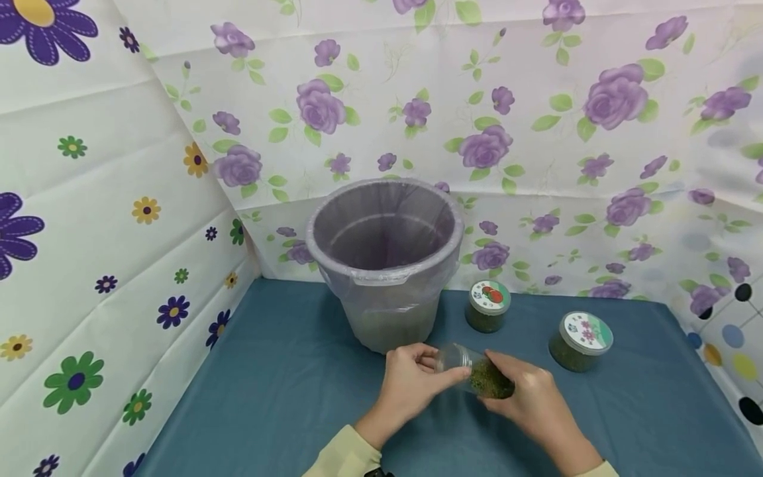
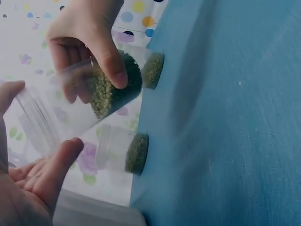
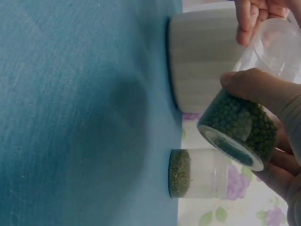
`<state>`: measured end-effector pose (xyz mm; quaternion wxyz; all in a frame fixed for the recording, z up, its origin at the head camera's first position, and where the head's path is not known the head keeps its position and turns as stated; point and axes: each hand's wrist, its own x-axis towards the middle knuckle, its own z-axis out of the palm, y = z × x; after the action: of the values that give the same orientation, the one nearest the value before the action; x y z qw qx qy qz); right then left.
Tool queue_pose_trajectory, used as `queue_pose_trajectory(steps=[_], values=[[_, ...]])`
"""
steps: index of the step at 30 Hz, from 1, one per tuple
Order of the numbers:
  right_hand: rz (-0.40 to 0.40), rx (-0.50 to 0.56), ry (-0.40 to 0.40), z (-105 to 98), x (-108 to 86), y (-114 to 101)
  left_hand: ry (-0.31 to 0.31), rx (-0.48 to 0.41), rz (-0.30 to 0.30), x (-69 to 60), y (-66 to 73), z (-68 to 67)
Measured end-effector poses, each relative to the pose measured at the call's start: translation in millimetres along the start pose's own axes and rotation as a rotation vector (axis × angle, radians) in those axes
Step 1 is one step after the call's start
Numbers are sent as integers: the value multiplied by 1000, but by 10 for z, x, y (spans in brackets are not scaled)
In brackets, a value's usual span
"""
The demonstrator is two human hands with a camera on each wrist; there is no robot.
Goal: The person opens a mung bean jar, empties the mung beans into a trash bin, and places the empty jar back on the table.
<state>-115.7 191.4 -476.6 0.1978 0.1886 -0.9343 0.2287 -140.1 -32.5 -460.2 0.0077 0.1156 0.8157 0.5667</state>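
head view: holding tilted jar in curled right grip and pinching left grip; probably opening, next calling for twisting.

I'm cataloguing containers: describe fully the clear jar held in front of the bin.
The jar is a clear, plastic-looking cylinder with a round base and a ribbed end. Small green, bean-like grains sit toward the base; the rest looks empty. It tilts above the blue table, base lower and to the person's right. The right grip holds the filled part, the left grip the ribbed end; whether a lid is on is unclear.
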Motion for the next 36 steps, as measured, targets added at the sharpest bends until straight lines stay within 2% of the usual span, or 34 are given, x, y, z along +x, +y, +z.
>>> queue_pose_trajectory(steps=[2, 6, 11, 13, 16, 22, 27, 29, 36], values=[[-10, -3, -3, -11, 12, 10, -13, 9, -16, 8, 12, -6], [-24, -4, -14, -37, 32, 34, -123, -28, -14, 29, 15, -76], [-23, -8, -39, -53, 38, 61, -270, -98, 51, 61, 18, -196], [-15, -11, -47, -52, 35, 69, -310, -105, 84, 72, 21, -230], [-4, -8, -51, -48, 30, 76, -345, -116, 100, 81, 14, -251], [-1, 8, -55, -44, 26, 69, -307, -140, 77, 72, -27, -222], [14, 17, -64, -34, 5, 55, -260, -120, 64, 57, -46, -186], [19, 18, -65, -24, -7, 49, -241, -111, 40, 48, -45, -178], [12, 2, -40, 10, -4, 20, -119, -43, 3, 17, -70, -123]])
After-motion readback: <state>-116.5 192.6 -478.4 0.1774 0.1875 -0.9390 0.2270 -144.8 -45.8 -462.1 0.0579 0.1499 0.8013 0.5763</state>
